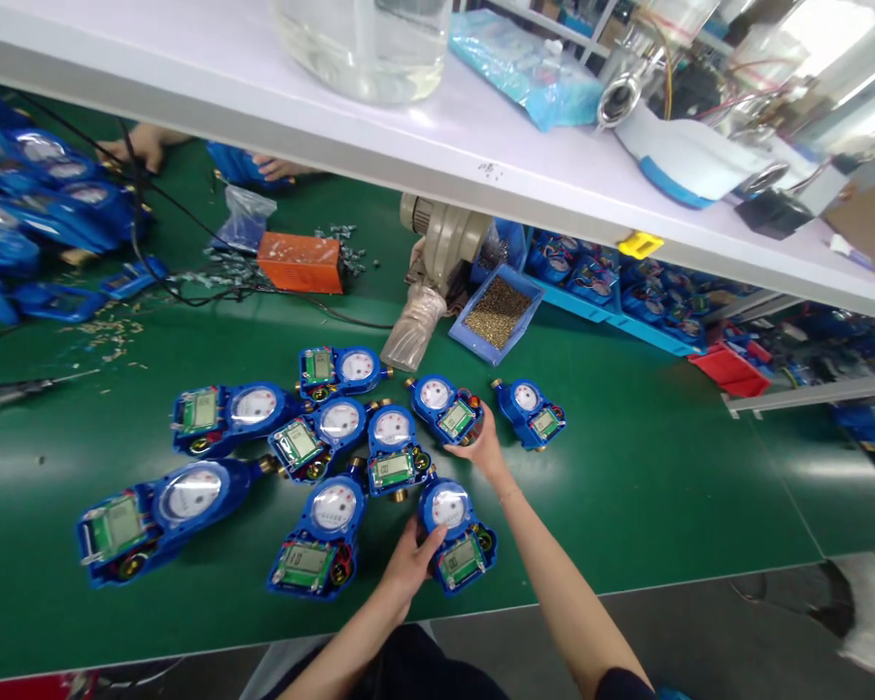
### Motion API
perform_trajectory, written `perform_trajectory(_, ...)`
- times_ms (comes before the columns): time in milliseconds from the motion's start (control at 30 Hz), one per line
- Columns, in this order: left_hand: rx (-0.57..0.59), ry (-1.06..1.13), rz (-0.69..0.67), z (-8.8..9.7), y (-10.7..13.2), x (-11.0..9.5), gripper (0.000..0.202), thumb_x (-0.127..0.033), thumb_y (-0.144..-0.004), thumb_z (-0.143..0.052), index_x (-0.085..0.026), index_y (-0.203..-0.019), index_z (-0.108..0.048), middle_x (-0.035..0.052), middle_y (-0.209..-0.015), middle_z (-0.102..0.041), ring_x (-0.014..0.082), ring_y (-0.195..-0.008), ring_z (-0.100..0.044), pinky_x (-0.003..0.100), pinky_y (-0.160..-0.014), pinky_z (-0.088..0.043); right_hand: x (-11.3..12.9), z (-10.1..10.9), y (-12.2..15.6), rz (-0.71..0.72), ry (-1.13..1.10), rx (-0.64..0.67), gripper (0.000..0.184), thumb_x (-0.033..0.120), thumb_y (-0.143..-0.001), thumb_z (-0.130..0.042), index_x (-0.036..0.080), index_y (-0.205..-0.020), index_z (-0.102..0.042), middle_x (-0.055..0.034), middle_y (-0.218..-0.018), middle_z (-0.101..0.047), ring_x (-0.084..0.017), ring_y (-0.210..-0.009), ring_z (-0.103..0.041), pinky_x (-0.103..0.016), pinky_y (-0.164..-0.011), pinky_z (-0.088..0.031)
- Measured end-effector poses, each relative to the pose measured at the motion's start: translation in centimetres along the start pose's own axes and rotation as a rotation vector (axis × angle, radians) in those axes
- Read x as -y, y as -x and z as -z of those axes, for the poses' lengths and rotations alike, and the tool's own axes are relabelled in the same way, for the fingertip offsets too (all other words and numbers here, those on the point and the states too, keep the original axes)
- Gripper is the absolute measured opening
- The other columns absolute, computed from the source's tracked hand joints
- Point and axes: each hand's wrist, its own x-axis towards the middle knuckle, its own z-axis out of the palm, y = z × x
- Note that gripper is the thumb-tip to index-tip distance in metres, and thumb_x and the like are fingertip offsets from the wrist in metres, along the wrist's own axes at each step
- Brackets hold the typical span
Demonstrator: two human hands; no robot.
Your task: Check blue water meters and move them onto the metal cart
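Observation:
My left hand (409, 564) is closed around the side of a blue water meter (448, 507) near the table's front edge, thumb on its body. Farther back, my right hand (483, 445) grips the lower end of a second water meter (435, 394), beside its green circuit board. Both meters have a round white dial and a small display, with their electronics uncovered. Just right of my right hand lies another water meter (526, 397). Several more, among them one meter (392, 428) between my hands' meters and the rest, lie to the left.
A shelf (408, 146) with a clear water container (368, 49) crosses above the green table (627, 515). Behind the meters stand a blue bin of brass parts (497, 309), a beige blower (444, 238) and an orange box (300, 262). Another person's hands (146, 146) work at far left.

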Motion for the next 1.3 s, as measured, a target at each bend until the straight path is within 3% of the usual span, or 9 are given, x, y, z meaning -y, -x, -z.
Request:
perform_trajectory(200,-0.015,0.059,-0.041,-1.5,-1.7,-0.8,0.073,-0.058,-0.077,-0.063,-0.022,-0.135,-0.035,0.0199,-0.136,-0.049,0.0332,-0.116,-0.055,0.038,-0.073,-0.056,0.6,-0.3,-1.9,0.063,0.03,-0.083,0.132,0.045,-0.045,-0.086,0.023,-0.147,-0.004,-0.0143,-0.152,-0.023,-0.032,-0.141,-0.023,-0.047,-0.116,-0.028)
perform_trajectory(333,-0.049,0.061,-0.031,-2.4,-2.5,-1.8,0.075,-0.058,-0.076,-0.063,-0.02,-0.134,-0.035,0.0224,-0.135,-0.048,0.0332,-0.116,-0.055,0.038,-0.073,-0.056,0.7,0.4,-1.1,0.107,0.023,-0.081,0.128,0.047,-0.046,-0.086,0.022,-0.147,-0.011,-0.0133,-0.154,-0.022,-0.029,-0.141,-0.027,-0.047,-0.116,-0.025)
perform_trajectory(467,-0.052,0.079,-0.038,-2.6,-2.7,-2.4,0.072,-0.059,-0.076,-0.064,-0.02,-0.131,-0.04,0.0226,-0.134,-0.049,0.0334,-0.114,-0.056,0.041,-0.074,-0.055,0.1,1.7,1.8,-0.212,-0.294,-0.224,0.112,0.043,-0.046,-0.087,0.024,-0.14,-0.03,-0.0134,-0.147,-0.038,-0.028,-0.135,-0.039,-0.046,-0.113,-0.033)
perform_trajectory(567,-0.054,0.106,-0.062,-2.5,-3.2,-2.2,0.068,-0.058,-0.075,-0.065,-0.022,-0.128,-0.043,0.0205,-0.133,-0.051,0.0322,-0.111,-0.058,0.043,-0.075,-0.055,-0.7,2.2,3.6,-0.416,-0.523,-0.386,0.079,0.058,-0.065,-0.072,0.021,-0.128,-0.042,-0.0162,-0.136,-0.05,-0.025,-0.124,-0.052,-0.042,-0.104,-0.046)
perform_trajectory(633,-0.079,0.121,-0.061,-2.5,-3.6,-2.0,0.063,-0.055,-0.075,-0.067,-0.023,-0.125,-0.046,0.0181,-0.13,-0.054,0.0305,-0.109,-0.06,0.042,-0.075,-0.055,-1.0,2.2,3.7,-0.472,-0.604,-0.461,0.07,0.064,-0.073,-0.061,0.021,-0.124,-0.042,-0.0162,-0.129,-0.055,-0.022,-0.118,-0.058,-0.038,-0.096,-0.052)
perform_trajectory(833,-0.103,0.142,-0.077,-2.8,-4.2,-1.6,0.059,-0.053,-0.073,-0.069,-0.025,-0.121,-0.048,0.014,-0.126,-0.058,0.0267,-0.103,-0.063,0.039,-0.073,-0.056,-0.8,2.4,-0.1,-0.572,-0.806,-0.667,0.072,0.061,-0.08,-0.048,0.02,-0.135,-0.027,-0.013,-0.123,-0.056,-0.015,-0.114,-0.06,-0.029,-0.086,-0.056)
perform_trajectory(1067,-0.114,0.046,-0.128,-3.6,-3.0,-2.4,0.069,-0.057,-0.077,-0.063,-0.024,-0.132,-0.04,0.0184,-0.129,-0.055,0.0293,-0.105,-0.062,0.04,-0.073,-0.056,-1.7,4.1,-3.2,-0.573,-0.821,-0.882,0.056,0.051,-0.083,-0.046,0.021,-0.13,-0.039,-0.0118,-0.123,-0.058,-0.018,-0.114,-0.057,-0.036,-0.092,-0.051)
perform_trajectory(1200,-0.159,-0.134,-0.139,-3.4,-2.1,-1.5,0.075,-0.061,-0.079,-0.057,-0.026,-0.14,-0.029,0.0172,-0.132,-0.054,0.0291,-0.108,-0.061,0.045,-0.08,-0.054,-4.0,6.2,-0.8,-0.518,-0.811,-0.876,0.044,0.053,-0.081,-0.048,0.021,-0.112,-0.05,-0.0087,-0.112,-0.063,-0.016,-0.098,-0.063,-0.034,-0.085,-0.052)
perform_trajectory(1300,-0.351,-0.431,-0.259,-2.6,-0.3,0.7,0.08,-0.061,-0.075,-0.058,-0.017,-0.137,-0.035,0.0191,-0.125,-0.057,0.0319,-0.109,-0.06,0.051,-0.09,-0.049,-6.8,9.3,4.0,-0.429,-0.825,-0.759,0.036,0.052,-0.072,-0.06,0.022,-0.091,-0.055,-0.0036,-0.091,-0.068,-0.015,-0.082,-0.064,-0.029,-0.075,-0.052)
